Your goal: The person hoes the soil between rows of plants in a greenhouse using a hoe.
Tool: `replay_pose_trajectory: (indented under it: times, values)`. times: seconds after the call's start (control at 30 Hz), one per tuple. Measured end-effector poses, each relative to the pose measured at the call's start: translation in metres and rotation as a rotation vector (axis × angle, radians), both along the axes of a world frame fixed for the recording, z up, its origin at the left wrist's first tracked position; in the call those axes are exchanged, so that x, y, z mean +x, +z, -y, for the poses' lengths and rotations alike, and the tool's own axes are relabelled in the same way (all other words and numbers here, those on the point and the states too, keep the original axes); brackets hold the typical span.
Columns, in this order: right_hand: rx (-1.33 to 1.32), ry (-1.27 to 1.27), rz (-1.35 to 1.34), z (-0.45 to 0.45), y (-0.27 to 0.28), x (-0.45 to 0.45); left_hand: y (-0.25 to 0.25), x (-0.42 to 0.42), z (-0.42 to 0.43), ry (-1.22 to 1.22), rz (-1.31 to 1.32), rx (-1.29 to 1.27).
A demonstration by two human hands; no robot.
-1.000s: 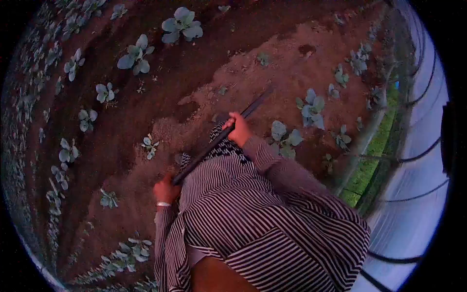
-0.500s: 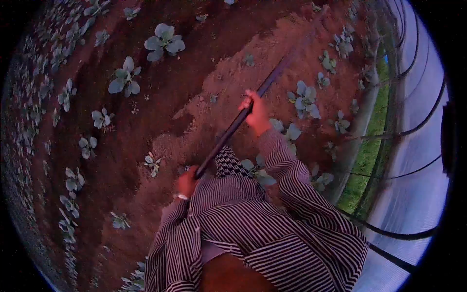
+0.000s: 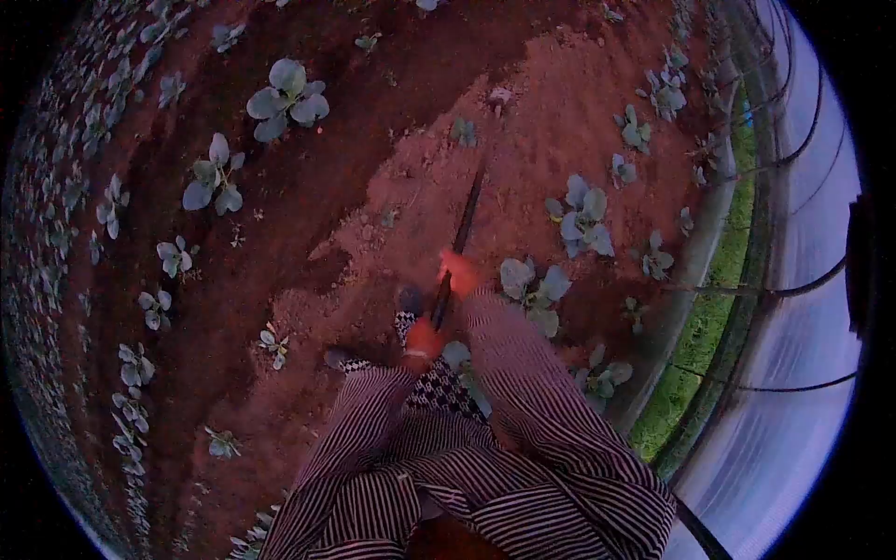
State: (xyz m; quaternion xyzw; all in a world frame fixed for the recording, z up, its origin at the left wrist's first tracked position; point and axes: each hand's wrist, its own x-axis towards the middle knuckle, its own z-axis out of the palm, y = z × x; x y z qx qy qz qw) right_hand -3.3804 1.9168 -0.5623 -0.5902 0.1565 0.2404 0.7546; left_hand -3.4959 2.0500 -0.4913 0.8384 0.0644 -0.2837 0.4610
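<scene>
A long dark handle (image 3: 469,210) runs up from my two hands across the reddish soil, its far end reaching a pale, unclear head (image 3: 499,96) at the ground. My left hand (image 3: 423,338) is wrapped round the handle's near part, close to my body. Farther up the same handle, my right hand (image 3: 456,273) is closed round it. Both sleeves are striped. A small leafy plant (image 3: 463,132) grows just left of the handle's far part, and a larger one (image 3: 536,293) stands to the right of my right hand.
Rows of leafy plants (image 3: 287,98) fill the left side, and more (image 3: 583,217) grow at the right. My shoe (image 3: 409,300) is on the soil below the handle. Along the right edge run a grass strip (image 3: 705,327) and a pale plastic wall (image 3: 793,411) with dark hoops.
The handle has swung from a diagonal to a steeper line, its far end now at the soil. My hands have come closer together, my right hand lower and my left hand farther right.
</scene>
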Motion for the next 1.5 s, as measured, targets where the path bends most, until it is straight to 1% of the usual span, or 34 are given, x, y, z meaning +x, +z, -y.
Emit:
replay_pose_trajectory:
  times: [0.03, 0.07, 0.13, 0.17, 0.23, 0.27, 0.33, 0.37, 0.43, 0.53, 0.57, 0.6, 0.63, 0.67, 0.73, 0.77, 0.83, 0.87, 0.93, 0.97, 1.03, 1.07, 1.13, 1.2, 1.23, 1.27, 1.3, 1.37, 1.43, 1.47, 1.5]
  values:
    - [0.025, -0.094, -0.153, -0.014, 0.012, 0.000, 0.009, -0.006, -0.009, 0.048, 0.035, 0.018]
    - [0.036, -0.139, -0.162, -0.025, 0.016, 0.001, 0.019, -0.014, -0.016, 0.094, 0.067, 0.031]
    - [0.036, -0.240, -0.222, -0.031, 0.024, -0.043, 0.025, -0.068, -0.022, 0.088, 0.030, 0.022]
    - [0.093, -0.264, -0.242, -0.032, 0.022, -0.049, 0.024, -0.068, -0.027, 0.096, 0.042, 0.024]
    - [0.201, -0.318, -0.311, -0.031, 0.013, -0.072, 0.049, -0.070, -0.037, 0.059, -0.087, 0.005]
    - [0.201, -0.353, -0.364, -0.035, 0.028, -0.060, 0.060, -0.061, -0.041, 0.039, -0.165, -0.011]
    - [0.211, -0.421, -0.453, -0.045, 0.078, -0.024, 0.043, -0.044, -0.038, 0.062, -0.056, -0.068]
    - [0.134, -0.417, -0.384, -0.043, 0.085, -0.011, 0.034, -0.035, -0.036, 0.072, 0.003, -0.098]
    - [-0.017, -0.406, -0.241, -0.035, 0.092, 0.018, 0.029, -0.005, -0.025, 0.042, 0.003, -0.075]
    - [0.087, -0.339, -0.121, -0.010, 0.066, 0.065, 0.029, 0.047, -0.004, 0.070, -0.020, -0.012]
    - [0.148, -0.282, -0.081, 0.001, 0.033, 0.070, 0.031, 0.057, 0.002, 0.090, -0.033, 0.015]
    - [0.210, -0.224, -0.042, 0.014, -0.017, 0.074, 0.027, 0.061, 0.010, 0.085, -0.078, 0.042]
    - [0.273, -0.164, -0.003, 0.020, -0.044, 0.077, 0.019, 0.063, 0.018, 0.082, -0.121, 0.070]
    - [0.140, -0.082, 0.025, 0.015, -0.032, 0.069, 0.014, 0.059, 0.021, 0.080, -0.166, 0.101]
    - [-0.127, 0.074, 0.092, 0.004, 0.010, 0.030, 0.008, 0.019, 0.013, 0.118, -0.146, -0.012]
    - [-0.019, -0.008, 0.336, -0.001, -0.008, 0.009, 0.007, 0.004, 0.006, 0.138, -0.121, -0.071]
    - [0.008, -0.182, 0.179, -0.019, -0.001, -0.034, 0.032, -0.024, -0.013, 0.150, -0.300, -0.096]
    - [-0.058, -0.261, -0.197, -0.035, 0.033, -0.038, 0.035, -0.043, -0.022, 0.152, -0.181, -0.109]
    - [-0.030, -0.328, -0.388, -0.049, 0.038, -0.047, 0.035, -0.070, -0.037, 0.157, 0.070, -0.125]
    - [-0.019, -0.364, -0.496, -0.051, 0.038, -0.055, 0.034, -0.071, -0.040, 0.134, 0.028, -0.075]
    - [-0.084, -0.210, -0.103, -0.037, -0.010, -0.066, 0.032, -0.068, -0.042, 0.088, -0.059, 0.024]
    - [-0.056, -0.180, 0.179, -0.024, -0.047, -0.064, 0.030, -0.059, -0.038, 0.099, -0.082, -0.001]
    - [-0.006, -0.124, 0.330, -0.005, -0.048, -0.035, 0.031, -0.023, -0.026, 0.121, -0.123, -0.050]
    - [0.042, -0.128, 0.118, 0.001, 0.009, 0.020, 0.048, 0.019, -0.008, 0.037, -0.015, 0.033]
    - [0.067, -0.162, 0.034, 0.000, 0.026, 0.038, 0.049, 0.037, -0.001, 0.059, -0.124, 0.017]
    - [0.133, -0.150, -0.118, 0.008, 0.020, 0.057, 0.048, 0.051, 0.005, 0.081, -0.233, 0.003]
    - [0.198, -0.137, -0.273, 0.015, 0.011, 0.072, 0.042, 0.059, 0.011, 0.083, -0.216, 0.021]
    - [0.202, -0.128, -0.384, 0.009, 0.016, 0.063, 0.027, 0.055, 0.016, 0.088, -0.187, 0.062]
    - [0.084, -0.133, -0.280, -0.016, 0.051, 0.053, 0.052, 0.040, -0.001, 0.121, -0.146, 0.006]
    - [0.060, -0.141, -0.190, -0.025, 0.046, 0.045, 0.058, 0.038, -0.009, 0.139, -0.118, -0.020]
    - [0.033, -0.160, -0.111, -0.035, 0.043, 0.016, 0.055, 0.016, -0.020, 0.135, -0.109, -0.051]
